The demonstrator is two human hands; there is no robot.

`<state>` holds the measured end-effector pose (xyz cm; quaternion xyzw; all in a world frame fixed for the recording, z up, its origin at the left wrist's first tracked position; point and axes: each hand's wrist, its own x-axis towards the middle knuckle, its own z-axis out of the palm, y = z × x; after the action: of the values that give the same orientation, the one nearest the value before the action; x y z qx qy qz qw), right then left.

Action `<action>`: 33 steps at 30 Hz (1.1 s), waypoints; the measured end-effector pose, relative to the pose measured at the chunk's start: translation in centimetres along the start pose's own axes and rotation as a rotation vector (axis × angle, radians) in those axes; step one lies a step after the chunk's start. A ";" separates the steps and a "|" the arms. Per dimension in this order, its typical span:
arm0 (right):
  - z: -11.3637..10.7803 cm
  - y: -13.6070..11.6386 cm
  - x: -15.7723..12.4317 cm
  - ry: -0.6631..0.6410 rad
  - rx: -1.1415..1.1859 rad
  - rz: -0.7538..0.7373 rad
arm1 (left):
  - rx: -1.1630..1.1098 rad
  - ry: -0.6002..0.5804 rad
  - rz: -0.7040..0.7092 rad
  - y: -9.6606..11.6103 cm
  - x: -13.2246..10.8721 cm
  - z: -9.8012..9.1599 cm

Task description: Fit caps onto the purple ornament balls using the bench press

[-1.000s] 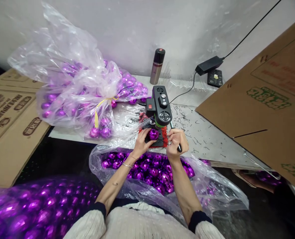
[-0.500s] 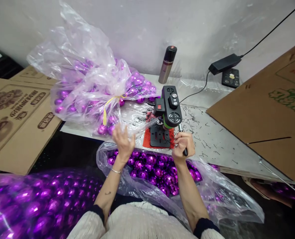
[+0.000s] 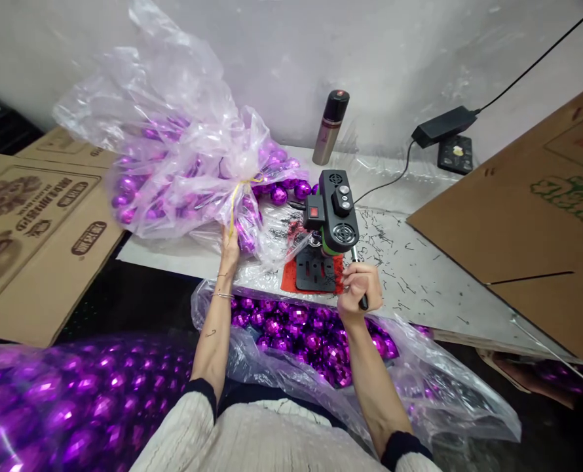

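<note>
My right hand (image 3: 361, 288) is wrapped round the black-ended lever (image 3: 363, 301) of a small bench drill press (image 3: 339, 210). Under its head, the black slotted base plate (image 3: 316, 272) lies on a red cloth (image 3: 288, 278). My left hand (image 3: 229, 248) presses against the lower edge of a clear plastic bag (image 3: 193, 170), its fingers mostly hidden by the plastic and a hanging yellow tie (image 3: 245, 182). Shiny purple faceted balls (image 3: 278, 195) fill this bag and spill from its right side. Across my lap, another open plastic bag (image 3: 262, 367) holds more purple balls (image 3: 299, 316).
Behind the drill stands a spray can (image 3: 331, 128). A black power adapter (image 3: 443, 126) sits on a dark box by the wall. Cardboard boxes (image 3: 527, 210) (image 3: 40, 229) flank the table, and dark shavings litter its right side (image 3: 399, 255). More bagged purple balls (image 3: 75, 406) lie lower left.
My left hand has moved forward and left from mid-air to the tied bag. The bag's near side has shifted up and right, showing more balls by the drill. My right hand stays on the lever.
</note>
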<state>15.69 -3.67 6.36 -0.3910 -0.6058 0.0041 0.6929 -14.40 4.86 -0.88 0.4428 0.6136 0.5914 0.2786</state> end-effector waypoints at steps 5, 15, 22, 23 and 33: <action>-0.1 0.1 0.1 -0.006 -0.003 -0.023 | -0.337 0.149 -0.255 0.1 -0.5 -1.1; 0.0 0.4 -0.3 0.008 0.007 -0.005 | 0.503 0.191 0.378 4.3 -4.2 -2.1; 0.0 0.4 -0.2 -0.002 0.017 -0.038 | 1.008 -0.223 0.079 8.7 -2.3 5.6; 0.0 0.4 -0.2 -0.001 0.016 -0.039 | 1.052 -0.258 0.033 9.0 -2.1 6.2; 0.2 -0.2 0.6 -0.004 0.003 -0.047 | 0.137 -0.469 -0.022 6.4 -4.2 6.1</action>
<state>15.61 -3.45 6.99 -0.3756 -0.6164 -0.0106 0.6920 -5.87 3.49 3.75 0.5792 0.5757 0.4263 0.3891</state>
